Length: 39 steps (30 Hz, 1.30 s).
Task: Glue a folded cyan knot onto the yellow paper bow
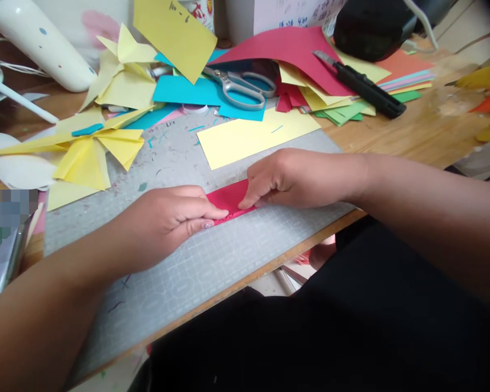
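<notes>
A strip of red paper (228,195) lies on the grey cutting mat (179,288), with a narrow fold along its near edge. My left hand (173,218) pinches its left end between thumb and fingers. At the right part of the strip, my right hand (283,179) has its fingers curled and its thumb pressed on the folded edge. Both hands cover the strip's ends. Just behind them rests a pale yellow paper strip (257,137) with a short blue mark.
Scissors (243,92) lie on blue paper behind the mat. A black utility knife (363,90), blade out, rests on stacked coloured paper. Folded yellow paper pieces (85,158) are at the left, near a white dotted cylinder (44,43). The wooden table edge (269,267) runs in front.
</notes>
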Available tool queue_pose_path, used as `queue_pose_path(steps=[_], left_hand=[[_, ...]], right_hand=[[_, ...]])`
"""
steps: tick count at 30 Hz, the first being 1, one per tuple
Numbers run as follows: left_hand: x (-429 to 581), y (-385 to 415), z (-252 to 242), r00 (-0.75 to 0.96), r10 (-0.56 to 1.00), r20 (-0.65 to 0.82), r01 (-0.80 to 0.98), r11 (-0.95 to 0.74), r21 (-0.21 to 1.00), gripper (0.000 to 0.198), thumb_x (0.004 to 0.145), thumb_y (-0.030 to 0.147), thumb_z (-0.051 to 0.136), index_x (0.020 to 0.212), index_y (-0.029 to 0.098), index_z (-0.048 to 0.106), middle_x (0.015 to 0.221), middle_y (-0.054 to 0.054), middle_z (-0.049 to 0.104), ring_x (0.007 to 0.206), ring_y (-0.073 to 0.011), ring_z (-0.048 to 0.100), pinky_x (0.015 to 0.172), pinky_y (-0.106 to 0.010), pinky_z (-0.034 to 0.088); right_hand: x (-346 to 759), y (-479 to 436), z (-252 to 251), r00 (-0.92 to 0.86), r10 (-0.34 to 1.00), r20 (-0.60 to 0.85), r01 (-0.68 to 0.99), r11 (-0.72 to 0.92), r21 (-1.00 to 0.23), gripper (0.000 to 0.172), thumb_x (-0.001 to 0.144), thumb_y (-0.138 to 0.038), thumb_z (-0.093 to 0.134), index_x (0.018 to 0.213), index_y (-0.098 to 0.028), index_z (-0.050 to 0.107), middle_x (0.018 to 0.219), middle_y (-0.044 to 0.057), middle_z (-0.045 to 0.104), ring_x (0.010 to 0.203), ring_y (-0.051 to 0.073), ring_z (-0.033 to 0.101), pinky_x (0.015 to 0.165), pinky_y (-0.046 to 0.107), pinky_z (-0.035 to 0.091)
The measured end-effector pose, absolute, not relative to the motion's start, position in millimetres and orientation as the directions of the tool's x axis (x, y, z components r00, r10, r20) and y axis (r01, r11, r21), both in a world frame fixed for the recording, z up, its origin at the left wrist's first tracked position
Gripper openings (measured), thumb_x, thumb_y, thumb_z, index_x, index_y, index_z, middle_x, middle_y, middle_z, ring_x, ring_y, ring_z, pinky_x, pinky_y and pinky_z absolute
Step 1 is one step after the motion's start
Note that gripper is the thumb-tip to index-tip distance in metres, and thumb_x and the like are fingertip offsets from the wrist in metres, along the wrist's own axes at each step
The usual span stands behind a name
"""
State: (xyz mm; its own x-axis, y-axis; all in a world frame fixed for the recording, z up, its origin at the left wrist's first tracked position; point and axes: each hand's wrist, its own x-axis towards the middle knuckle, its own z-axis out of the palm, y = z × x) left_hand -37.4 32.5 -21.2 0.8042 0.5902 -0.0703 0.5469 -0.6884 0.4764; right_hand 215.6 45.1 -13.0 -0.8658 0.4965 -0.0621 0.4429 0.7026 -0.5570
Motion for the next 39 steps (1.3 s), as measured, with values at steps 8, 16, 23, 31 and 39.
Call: queue_pose_path(steps=[8,16,23,31,39], left_hand=[[-35,30,-16,0.828,0.556,-0.076,0.509,-0.688,0.517,0.023,0.094,0.026,0.046,0.097,0.026,0.068,0.092,0.001,0.061,0.082,-0.0122,0.059,0.072,-0.019,0.042],[-40,32,-18,0.859,0.505,-0.085,0.485,-0.749,0.451,0.023,0.093,0.025,0.046,0.102,0.030,0.067,0.090,0.000,0.062,0.085,-0.0173,0.053,0.074,-0.026,0.039],[-46,38,-24,0.856,0.506,-0.105,0.504,-0.774,0.383,0.024,0.093,0.028,0.047,0.112,0.034,0.060,0.096,-0.001,0.056,0.095,-0.0217,0.046,0.085,-0.034,0.036],[-60,43,-26,0.810,0.571,-0.134,0.582,-0.755,0.302,0.038,0.087,0.034,0.056,0.123,0.044,0.053,0.114,-0.002,0.048,0.104,-0.0272,0.043,0.092,-0.043,0.030],[-76,49,-32,0.838,0.543,-0.057,0.540,-0.809,0.233,0.045,0.086,0.060,0.047,0.131,0.050,0.046,0.123,-0.002,0.046,0.105,-0.0297,0.043,0.091,-0.044,0.025]], right_hand=[[211,43,-7,-0.875,0.468,-0.126,0.466,0.742,-0.481,0.022,0.089,-0.011,0.054,0.096,-0.020,0.073,0.089,0.000,0.069,0.079,0.011,0.060,0.068,0.022,0.040],[215,42,-12,-0.875,0.481,-0.045,0.439,0.753,-0.489,0.024,0.090,-0.013,0.052,0.096,-0.022,0.074,0.083,0.001,0.065,0.074,0.011,0.058,0.064,0.022,0.039],[225,47,-25,-0.870,0.493,0.031,0.417,0.767,-0.488,0.025,0.090,-0.020,0.054,0.105,-0.029,0.072,0.082,0.000,0.055,0.069,0.009,0.053,0.060,0.021,0.036],[236,55,-37,-0.879,0.470,0.082,0.421,0.845,-0.330,0.025,0.090,-0.035,0.056,0.110,-0.034,0.070,0.086,0.003,0.052,0.077,0.016,0.047,0.069,0.029,0.038],[253,59,-43,-0.861,0.492,0.129,0.455,0.858,-0.238,0.046,0.093,-0.051,0.043,0.138,-0.040,0.045,0.094,0.006,0.048,0.083,0.021,0.041,0.081,0.040,0.036]])
